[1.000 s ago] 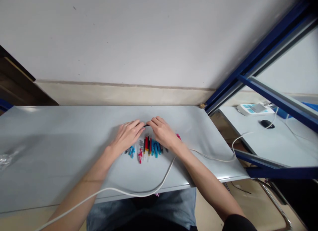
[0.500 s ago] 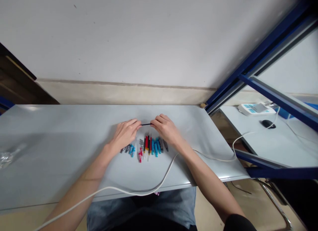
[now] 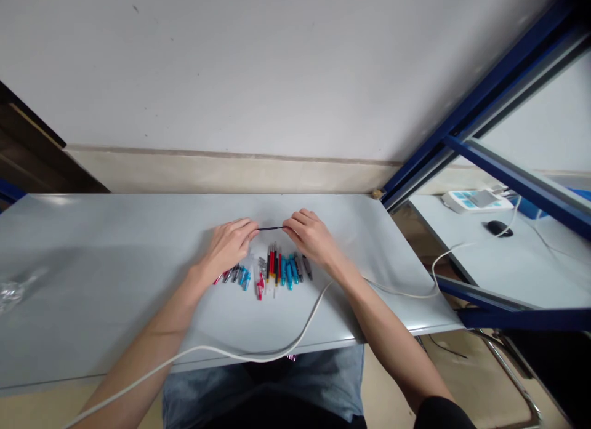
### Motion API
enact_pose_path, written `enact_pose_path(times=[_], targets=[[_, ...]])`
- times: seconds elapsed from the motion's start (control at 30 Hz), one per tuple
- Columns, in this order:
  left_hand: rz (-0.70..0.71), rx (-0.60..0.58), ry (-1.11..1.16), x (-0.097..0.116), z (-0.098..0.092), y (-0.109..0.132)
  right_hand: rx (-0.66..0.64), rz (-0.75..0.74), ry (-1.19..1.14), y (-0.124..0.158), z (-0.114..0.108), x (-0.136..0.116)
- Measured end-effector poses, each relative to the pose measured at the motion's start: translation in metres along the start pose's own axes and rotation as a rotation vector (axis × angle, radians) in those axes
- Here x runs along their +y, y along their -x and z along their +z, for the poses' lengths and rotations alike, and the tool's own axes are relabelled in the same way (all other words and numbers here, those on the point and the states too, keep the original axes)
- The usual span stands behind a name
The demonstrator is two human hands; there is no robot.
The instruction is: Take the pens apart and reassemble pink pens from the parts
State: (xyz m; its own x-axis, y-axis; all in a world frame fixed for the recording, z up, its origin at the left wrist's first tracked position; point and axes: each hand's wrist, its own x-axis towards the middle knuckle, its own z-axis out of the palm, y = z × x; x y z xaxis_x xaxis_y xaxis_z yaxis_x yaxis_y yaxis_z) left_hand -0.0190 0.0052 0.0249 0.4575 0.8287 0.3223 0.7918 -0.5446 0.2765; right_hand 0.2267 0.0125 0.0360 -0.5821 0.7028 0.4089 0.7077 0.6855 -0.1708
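Note:
A thin dark pen refill (image 3: 270, 228) stretches level between my two hands above the table. My left hand (image 3: 232, 241) has its fingers closed on the left end. At the other end, the fingertips of my right hand (image 3: 308, 231) pinch the refill, and they hide its tip. Just below lie red and black pen refills (image 3: 276, 264) in a row. Blue pen barrels (image 3: 289, 272) and grey ones (image 3: 307, 267) are to their right, partly under my right hand. Small blue and dark pen parts (image 3: 244, 277) and a red clear pen part (image 3: 260, 286) lie to the left.
A white cable (image 3: 240, 357) runs across the table's front edge and over to the right. Clear plastic (image 3: 13, 293) lies at the far left of the grey table (image 3: 115, 256). Beyond the blue frame (image 3: 517, 175) are a black mouse (image 3: 500, 228) and a white device (image 3: 466, 200).
My hands have moved slightly apart, so more of the dark refill shows between them. My left hand has shifted a little left, uncovering a red pen part.

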Motion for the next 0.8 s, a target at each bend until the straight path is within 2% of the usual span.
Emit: enact_pose_path(times=[0.13,0.3,0.53,0.67,0.8], targets=[[-0.01,0.014,-0.014,-0.004,-0.003,0.0,0.008,0.014,-0.017,-0.001,-0.005,-0.003],[-0.089,0.069,-0.049,-0.011,-0.004,0.001,0.087,0.035,0.013,0.0,-0.007,-0.003],[-0.125,0.114,-0.06,-0.013,-0.003,0.001,0.163,0.25,0.019,0.007,0.0,-0.007],[-0.145,0.129,-0.057,-0.017,-0.005,0.001,0.125,0.214,-0.003,0.007,0.005,-0.01],[-0.16,0.133,-0.063,-0.022,-0.005,0.0,0.021,0.151,-0.102,0.005,0.005,-0.017]])
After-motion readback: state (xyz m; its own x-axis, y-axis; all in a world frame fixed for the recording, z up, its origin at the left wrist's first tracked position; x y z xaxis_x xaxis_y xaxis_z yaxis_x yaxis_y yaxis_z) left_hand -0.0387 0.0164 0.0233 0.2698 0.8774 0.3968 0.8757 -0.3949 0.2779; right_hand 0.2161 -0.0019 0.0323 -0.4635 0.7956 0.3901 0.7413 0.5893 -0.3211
